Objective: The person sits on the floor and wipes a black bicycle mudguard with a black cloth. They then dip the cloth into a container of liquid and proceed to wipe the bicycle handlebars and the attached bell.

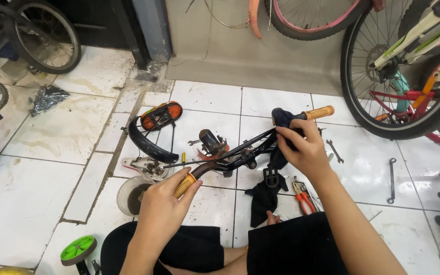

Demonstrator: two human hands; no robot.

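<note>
A black bicycle handlebar (240, 150) with orange grips is held up over the white tiled floor (52, 137). My left hand (164, 206) is closed around the near orange grip (184, 186). My right hand (304, 147) presses a dark cloth (283, 119) against the bar just below the far orange grip (319, 112). A second dark rag (263, 198) hangs under the bar near my knees.
On the floor lie a black mudguard (146, 142), an orange reflector (161, 116), red-handled pliers (304, 196), two wrenches (391, 178) and a small bowl (131, 193). Bicycles (408, 66) stand at right and wheels (47, 35) at left. A green-capped wheel (77, 249) sits near my left knee.
</note>
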